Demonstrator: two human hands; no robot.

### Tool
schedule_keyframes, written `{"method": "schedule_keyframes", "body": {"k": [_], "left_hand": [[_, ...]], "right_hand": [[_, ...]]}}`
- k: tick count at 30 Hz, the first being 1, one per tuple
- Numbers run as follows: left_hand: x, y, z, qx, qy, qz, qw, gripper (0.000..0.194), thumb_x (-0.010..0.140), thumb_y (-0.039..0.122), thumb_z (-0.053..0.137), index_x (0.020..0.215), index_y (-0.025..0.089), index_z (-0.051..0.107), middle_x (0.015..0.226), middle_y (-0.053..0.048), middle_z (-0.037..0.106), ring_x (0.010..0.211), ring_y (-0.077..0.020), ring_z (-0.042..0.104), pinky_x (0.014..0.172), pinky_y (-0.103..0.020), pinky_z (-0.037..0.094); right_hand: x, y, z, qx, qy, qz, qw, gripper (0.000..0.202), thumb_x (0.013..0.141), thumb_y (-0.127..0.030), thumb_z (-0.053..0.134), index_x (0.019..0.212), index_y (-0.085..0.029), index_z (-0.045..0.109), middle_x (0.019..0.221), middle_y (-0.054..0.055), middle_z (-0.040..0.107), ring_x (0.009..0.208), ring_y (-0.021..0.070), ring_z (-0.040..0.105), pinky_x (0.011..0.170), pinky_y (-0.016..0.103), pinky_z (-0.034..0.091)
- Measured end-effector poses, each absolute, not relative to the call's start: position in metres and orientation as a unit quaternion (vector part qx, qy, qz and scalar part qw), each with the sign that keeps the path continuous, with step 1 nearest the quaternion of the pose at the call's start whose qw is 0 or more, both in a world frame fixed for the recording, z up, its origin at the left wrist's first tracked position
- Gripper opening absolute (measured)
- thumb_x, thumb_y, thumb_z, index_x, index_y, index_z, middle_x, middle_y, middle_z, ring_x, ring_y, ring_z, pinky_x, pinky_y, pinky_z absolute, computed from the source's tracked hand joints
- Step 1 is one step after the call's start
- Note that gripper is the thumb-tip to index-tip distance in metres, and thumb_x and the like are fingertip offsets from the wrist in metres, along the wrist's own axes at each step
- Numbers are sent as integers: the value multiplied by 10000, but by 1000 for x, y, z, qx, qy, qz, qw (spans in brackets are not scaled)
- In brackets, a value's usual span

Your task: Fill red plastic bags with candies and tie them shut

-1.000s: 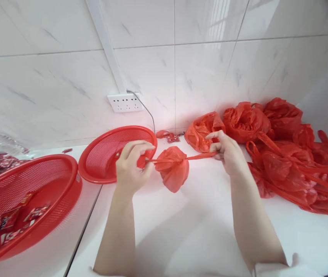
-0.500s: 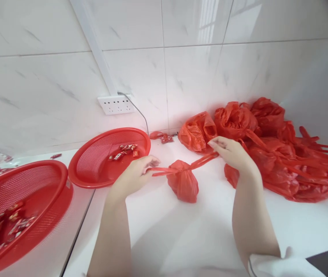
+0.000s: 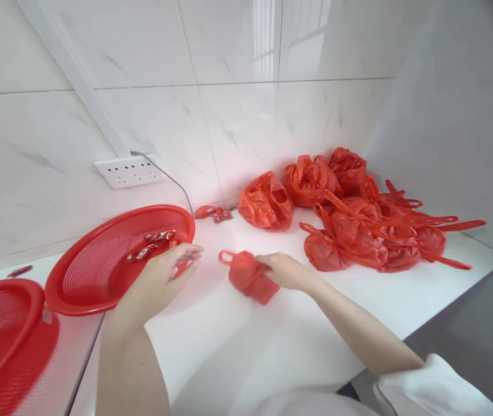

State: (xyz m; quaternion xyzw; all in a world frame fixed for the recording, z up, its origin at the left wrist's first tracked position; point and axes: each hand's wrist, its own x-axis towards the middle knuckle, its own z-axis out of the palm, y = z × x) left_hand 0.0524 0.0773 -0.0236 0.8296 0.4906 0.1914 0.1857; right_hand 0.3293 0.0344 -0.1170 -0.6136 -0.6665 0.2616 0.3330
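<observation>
Two red mesh baskets sit at nine o'clock of the hands: the nearer basket (image 3: 120,260) holds a few wrapped sweets (image 3: 153,244), and the second basket (image 3: 3,323) lies at the lower left corner, cut by the frame. The right hand (image 3: 287,270) rests its grip on the small tied red bag (image 3: 248,277), fingers closed on its top, the bag lying on the white counter (image 3: 272,346) near the middle. The left hand (image 3: 166,274) hovers with its grip loosely spread and holding nothing, just beside the nearer basket's rim.

At two o'clock of the bag a pile of red bags (image 3: 359,225) crowds the far right corner, their handles trailing toward the counter's right edge. One or two loose sweets (image 3: 218,214) lie at twelve o'clock against the wall.

Between bag and pile a bare strip of counter stays open; toward six o'clock the counter is bare to its front edge.

White marbled tiles back the counter, with a wall socket (image 3: 129,171) at eleven o'clock and a thin cable (image 3: 177,185) running down from it.
</observation>
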Motion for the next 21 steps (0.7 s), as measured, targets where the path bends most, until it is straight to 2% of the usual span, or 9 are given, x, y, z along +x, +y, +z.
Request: {"method": "schedule_keyframes", "body": {"k": [2, 5, 8, 10, 12, 16, 17, 19, 21], "left_hand": [[53, 77, -24, 829, 493, 193, 179, 284, 865, 442, 508, 1057, 281, 641, 1152, -21, 692, 1038, -240, 658, 842, -315, 553], [56, 75, -23, 829, 491, 202, 176, 293, 864, 439, 515, 1070, 275, 644, 1162, -29, 691, 1071, -244, 648, 883, -330, 539], [60, 72, -23, 829, 492, 191, 186, 294, 877, 430, 504, 1093, 281, 638, 1181, -22, 683, 1098, -227, 637, 904, -326, 529], [62, 71, -23, 828, 495, 182, 193, 293, 882, 428, 498, 1099, 287, 635, 1184, -14, 681, 1094, -215, 638, 894, -316, 533], [63, 71, -24, 826, 497, 180, 194, 298, 883, 432, 494, 1100, 287, 637, 1176, -16, 683, 1086, -212, 641, 881, -309, 537], [63, 71, -26, 827, 499, 178, 186, 317, 884, 446, 487, 1105, 281, 643, 1161, -27, 688, 1076, -221, 645, 862, -312, 540], [63, 71, -26, 827, 501, 177, 185, 319, 885, 450, 485, 1105, 284, 644, 1160, -26, 689, 1073, -223, 646, 860, -314, 540], [63, 70, -27, 827, 502, 172, 186, 322, 885, 458, 482, 1106, 291, 646, 1160, -22, 689, 1066, -225, 649, 861, -318, 538], [64, 70, -27, 827, 501, 169, 190, 327, 885, 468, 480, 1107, 296, 646, 1172, -22, 684, 1056, -227, 654, 869, -324, 535]], "right_hand": [[364, 33, -102, -604, -680, 242, 340, 292, 741, -115, 518, 918, -273, 689, 876, 16, 730, 808, 250, 662, 728, 346, 475], [429, 27, -71, -661, -570, 84, 480, 234, 808, -202, 501, 988, -215, 651, 1015, 58, 700, 939, 241, 622, 839, 371, 455], [495, 15, -47, -739, -358, -106, 560, 199, 830, -330, 535, 956, -204, 623, 858, 75, 655, 797, 245, 580, 773, 401, 442], [534, 9, -45, -774, -291, -163, 538, 221, 858, -396, 506, 949, -214, 594, 861, 111, 626, 836, 280, 563, 790, 445, 417], [563, 8, -53, -819, -227, -143, 507, 190, 852, -377, 501, 944, -225, 569, 931, 157, 611, 910, 317, 554, 792, 497, 390], [584, 14, -83, -871, -192, -33, 452, 278, 652, -319, 742, 840, -170, 600, 932, 269, 599, 967, 405, 543, 734, 548, 365], [581, 16, -89, -872, -188, -57, 448, 319, 638, -304, 757, 876, -144, 618, 994, 315, 588, 1011, 429, 527, 742, 558, 359], [566, 23, -94, -858, -201, -156, 446, 384, 706, -296, 701, 1035, -115, 621, 1177, 349, 539, 1129, 441, 478, 801, 565, 357], [542, 32, -92, -810, -274, -253, 452, 377, 795, -293, 598, 1139, -140, 601, 1283, 272, 529, 1209, 396, 453, 892, 540, 368]]}}
